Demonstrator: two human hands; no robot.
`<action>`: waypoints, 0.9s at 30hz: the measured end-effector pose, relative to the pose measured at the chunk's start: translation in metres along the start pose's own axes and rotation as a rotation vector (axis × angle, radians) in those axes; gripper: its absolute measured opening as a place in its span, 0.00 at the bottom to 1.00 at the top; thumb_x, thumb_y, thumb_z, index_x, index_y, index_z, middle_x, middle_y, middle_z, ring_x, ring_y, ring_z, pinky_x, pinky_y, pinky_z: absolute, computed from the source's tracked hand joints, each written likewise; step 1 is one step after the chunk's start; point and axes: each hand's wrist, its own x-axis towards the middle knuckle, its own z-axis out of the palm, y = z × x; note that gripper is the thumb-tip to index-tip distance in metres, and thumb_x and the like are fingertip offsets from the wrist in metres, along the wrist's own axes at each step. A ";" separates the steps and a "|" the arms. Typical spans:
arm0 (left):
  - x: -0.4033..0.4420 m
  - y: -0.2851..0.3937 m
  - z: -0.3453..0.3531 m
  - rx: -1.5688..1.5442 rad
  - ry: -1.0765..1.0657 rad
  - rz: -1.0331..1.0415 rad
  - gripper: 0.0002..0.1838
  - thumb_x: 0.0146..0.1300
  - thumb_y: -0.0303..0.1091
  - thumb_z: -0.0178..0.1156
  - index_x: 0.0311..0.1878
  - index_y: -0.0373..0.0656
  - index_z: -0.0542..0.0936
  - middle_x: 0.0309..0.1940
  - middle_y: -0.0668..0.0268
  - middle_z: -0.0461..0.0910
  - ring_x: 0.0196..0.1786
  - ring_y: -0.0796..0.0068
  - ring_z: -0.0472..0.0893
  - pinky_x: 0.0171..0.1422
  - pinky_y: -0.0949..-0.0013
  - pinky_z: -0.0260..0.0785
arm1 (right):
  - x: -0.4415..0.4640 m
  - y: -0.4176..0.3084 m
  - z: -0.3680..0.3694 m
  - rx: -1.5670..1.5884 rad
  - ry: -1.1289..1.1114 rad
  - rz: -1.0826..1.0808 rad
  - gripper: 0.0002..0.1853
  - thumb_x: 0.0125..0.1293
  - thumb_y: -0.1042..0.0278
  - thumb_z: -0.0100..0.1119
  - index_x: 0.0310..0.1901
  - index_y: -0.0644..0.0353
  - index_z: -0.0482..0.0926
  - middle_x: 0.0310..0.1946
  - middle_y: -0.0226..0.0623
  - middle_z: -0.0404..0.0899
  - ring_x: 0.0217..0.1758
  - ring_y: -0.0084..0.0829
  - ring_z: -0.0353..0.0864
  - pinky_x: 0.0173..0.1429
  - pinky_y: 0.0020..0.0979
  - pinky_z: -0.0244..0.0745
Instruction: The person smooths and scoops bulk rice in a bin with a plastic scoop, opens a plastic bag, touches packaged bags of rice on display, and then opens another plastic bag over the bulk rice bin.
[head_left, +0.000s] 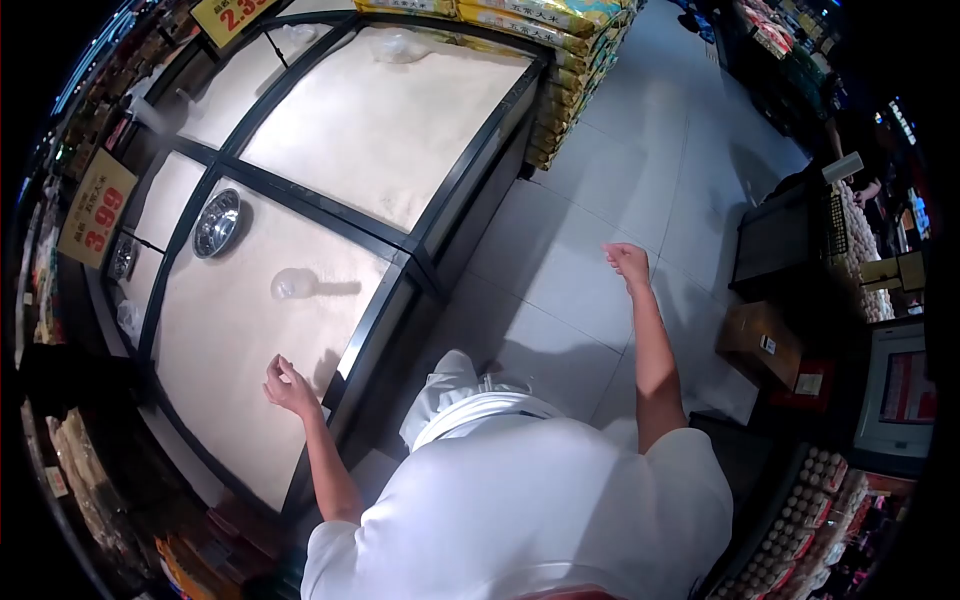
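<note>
My left hand point(290, 387) hovers over a bin of white rice point(215, 330), fingers loosely curled and a little apart, with nothing in it. Just beyond it, a clear round scoop point(293, 284) lies on the rice, with a dark strip to its right that may be its handle or a shadow. Farther up, a shiny metal bowl point(217, 223) rests tilted in the same bin. My right hand point(628, 263) is held out over the floor, fingers folded in and touching no object; nothing shows in it.
A dark frame point(408, 250) divides the bins. Yellow rice bags point(565, 100) are stacked at the far end. Price signs point(97, 208) stand at the left. On the right are a cardboard box point(760, 345), a scale screen point(905, 388), egg trays point(800, 510) and another person's arm point(868, 190).
</note>
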 end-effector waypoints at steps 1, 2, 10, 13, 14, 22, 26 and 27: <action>-0.005 0.019 0.003 -0.021 -0.017 0.018 0.08 0.71 0.36 0.60 0.43 0.43 0.84 0.29 0.68 0.83 0.35 0.67 0.75 0.56 0.59 0.64 | 0.021 0.004 -0.007 -0.016 0.014 -0.002 0.10 0.67 0.62 0.67 0.41 0.61 0.85 0.29 0.28 0.83 0.27 0.14 0.75 0.28 0.18 0.67; -0.008 0.036 0.007 -0.049 -0.066 0.013 0.08 0.71 0.35 0.60 0.43 0.43 0.84 0.29 0.68 0.83 0.34 0.68 0.75 0.59 0.59 0.64 | 0.042 0.009 -0.015 -0.033 0.025 -0.001 0.10 0.67 0.63 0.66 0.41 0.61 0.85 0.29 0.28 0.83 0.27 0.15 0.76 0.28 0.18 0.67; -0.040 0.160 0.070 -0.238 -0.274 0.135 0.08 0.69 0.29 0.60 0.50 0.44 0.80 0.42 0.65 0.83 0.47 0.63 0.80 0.74 0.51 0.57 | 0.174 -0.013 -0.053 0.052 0.156 -0.069 0.19 0.66 0.67 0.66 0.57 0.62 0.79 0.40 0.33 0.84 0.33 0.22 0.80 0.32 0.22 0.73; -0.035 0.205 0.108 -0.287 -0.362 0.145 0.08 0.68 0.27 0.60 0.49 0.45 0.81 0.42 0.63 0.82 0.49 0.59 0.79 0.73 0.49 0.59 | 0.211 -0.037 -0.056 -0.014 0.264 -0.209 0.22 0.65 0.70 0.67 0.60 0.64 0.76 0.45 0.36 0.82 0.37 0.26 0.80 0.37 0.24 0.76; -0.032 0.218 0.121 -0.308 -0.358 0.169 0.08 0.67 0.26 0.60 0.48 0.45 0.81 0.41 0.63 0.82 0.50 0.58 0.79 0.72 0.49 0.60 | 0.229 -0.044 -0.059 0.024 0.257 -0.242 0.22 0.65 0.71 0.67 0.60 0.64 0.76 0.46 0.36 0.82 0.39 0.27 0.81 0.39 0.25 0.77; 0.014 0.299 0.208 -0.378 -0.374 0.186 0.09 0.67 0.26 0.60 0.49 0.44 0.81 0.43 0.61 0.83 0.52 0.56 0.79 0.71 0.49 0.62 | 0.342 -0.084 -0.074 -0.002 0.304 -0.476 0.15 0.69 0.72 0.59 0.55 0.64 0.80 0.41 0.35 0.83 0.45 0.26 0.83 0.48 0.26 0.79; 0.029 0.330 0.231 -0.339 -0.415 0.208 0.11 0.67 0.27 0.59 0.52 0.45 0.81 0.47 0.60 0.82 0.56 0.56 0.78 0.73 0.50 0.60 | 0.375 -0.083 -0.056 -0.132 0.506 -0.657 0.15 0.70 0.70 0.58 0.55 0.66 0.80 0.39 0.35 0.83 0.41 0.25 0.83 0.50 0.27 0.79; 0.029 0.334 0.238 -0.322 -0.423 0.211 0.12 0.67 0.28 0.59 0.52 0.45 0.80 0.48 0.60 0.81 0.57 0.56 0.77 0.73 0.50 0.60 | 0.368 -0.096 -0.049 -0.009 0.470 -0.481 0.15 0.70 0.71 0.58 0.55 0.67 0.79 0.39 0.35 0.83 0.40 0.25 0.83 0.50 0.28 0.79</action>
